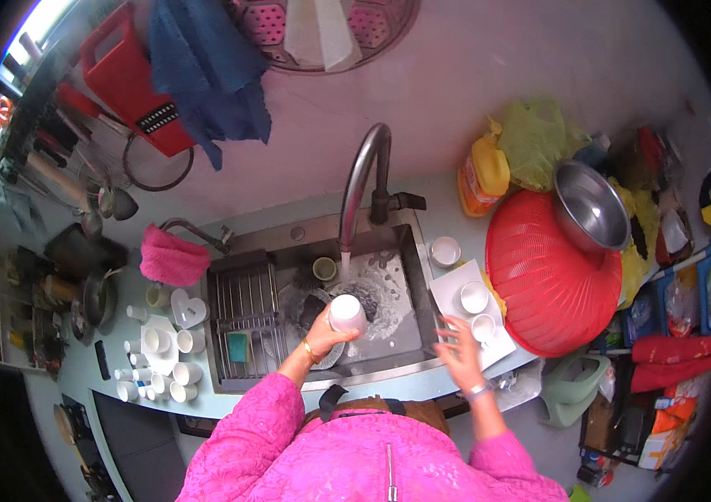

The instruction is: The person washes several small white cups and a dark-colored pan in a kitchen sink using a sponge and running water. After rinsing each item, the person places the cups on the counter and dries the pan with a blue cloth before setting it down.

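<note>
My left hand [324, 339] grips a white cup [346, 312], its pale closed base facing up. The cup is over the sink basin [402, 326], where water runs from the curved faucet [361, 172]. At the basin's right rim, my right hand [461, 359] is empty with its fingers apart. It is beside a white board [498, 346] holding two white cups, a larger one [474, 297] and a smaller one [483, 327]. A third small white cup [445, 251] stands behind them on the counter. In the basin sits a greenish cup [324, 268].
Several white cups [187, 373] crowd the left counter beside a heart-shaped white dish [189, 309]. A green sponge [238, 347] lies on the metal drying rack [245, 285]. To the right are a red mesh cover [550, 276], a steel bowl [592, 205] and a yellow jug [484, 176].
</note>
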Tool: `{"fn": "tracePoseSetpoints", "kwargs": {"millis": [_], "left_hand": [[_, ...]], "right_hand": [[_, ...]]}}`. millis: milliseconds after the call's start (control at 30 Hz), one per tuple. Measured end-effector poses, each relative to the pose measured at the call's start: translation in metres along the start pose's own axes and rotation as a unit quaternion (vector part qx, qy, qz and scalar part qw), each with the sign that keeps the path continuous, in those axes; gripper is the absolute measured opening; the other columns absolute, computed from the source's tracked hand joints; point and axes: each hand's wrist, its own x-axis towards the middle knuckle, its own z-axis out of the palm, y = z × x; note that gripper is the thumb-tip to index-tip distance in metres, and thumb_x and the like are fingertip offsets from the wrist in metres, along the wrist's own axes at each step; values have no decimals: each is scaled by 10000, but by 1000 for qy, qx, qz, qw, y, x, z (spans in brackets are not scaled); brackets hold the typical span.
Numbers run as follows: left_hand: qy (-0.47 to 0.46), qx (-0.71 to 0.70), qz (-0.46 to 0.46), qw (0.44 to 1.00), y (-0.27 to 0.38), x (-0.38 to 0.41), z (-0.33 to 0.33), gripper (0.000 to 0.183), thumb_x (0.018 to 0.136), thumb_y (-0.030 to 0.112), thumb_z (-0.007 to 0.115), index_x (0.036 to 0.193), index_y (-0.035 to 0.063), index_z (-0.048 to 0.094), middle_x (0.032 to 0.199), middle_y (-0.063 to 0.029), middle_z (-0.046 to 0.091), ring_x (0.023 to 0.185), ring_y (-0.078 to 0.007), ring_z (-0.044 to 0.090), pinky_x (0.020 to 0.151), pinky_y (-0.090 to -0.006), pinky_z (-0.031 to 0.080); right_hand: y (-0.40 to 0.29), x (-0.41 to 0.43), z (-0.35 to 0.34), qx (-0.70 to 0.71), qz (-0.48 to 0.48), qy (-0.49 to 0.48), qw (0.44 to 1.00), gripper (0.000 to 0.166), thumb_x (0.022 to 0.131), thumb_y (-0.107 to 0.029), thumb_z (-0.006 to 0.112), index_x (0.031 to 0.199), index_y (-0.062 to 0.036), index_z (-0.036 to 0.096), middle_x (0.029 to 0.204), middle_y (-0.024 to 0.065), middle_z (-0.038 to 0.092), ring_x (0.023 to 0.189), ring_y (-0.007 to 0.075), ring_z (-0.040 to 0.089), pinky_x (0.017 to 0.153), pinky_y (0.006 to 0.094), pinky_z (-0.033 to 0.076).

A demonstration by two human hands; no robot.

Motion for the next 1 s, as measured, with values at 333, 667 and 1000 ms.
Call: {"fn": "tracePoseSetpoints", "kwargs": {"millis": [333,667,1000], "left_hand": [[18,115,120,986,21,21,-16,680,611,239,763,1170,40,431,1063,-76,541,963,-169,522,832,-306,430],[162,308,188,918,8,41,12,700,491,205,735,1122,39,481,1090,-163,524,1028,-331,496,880,-374,409],[158,234,135,950,4,46,12,822,492,319,785,1199,60,456,1179,-154,508,1095,-280,487,943,-362,380]], "right_hand": [[8,140,98,-66,-10,-115,991,348,689,-76,644,1020,-33,544,1020,112,556,955,235,540,869,331,414],[-1,158,133,-49,-33,-61,996,268,765,-20,556,1025,-6,492,1031,91,553,940,163,504,813,270,406],[-3,147,136,-105,-17,36,994,177,766,-140,612,882,-13,568,853,139,598,822,265,584,759,334,446]]}}
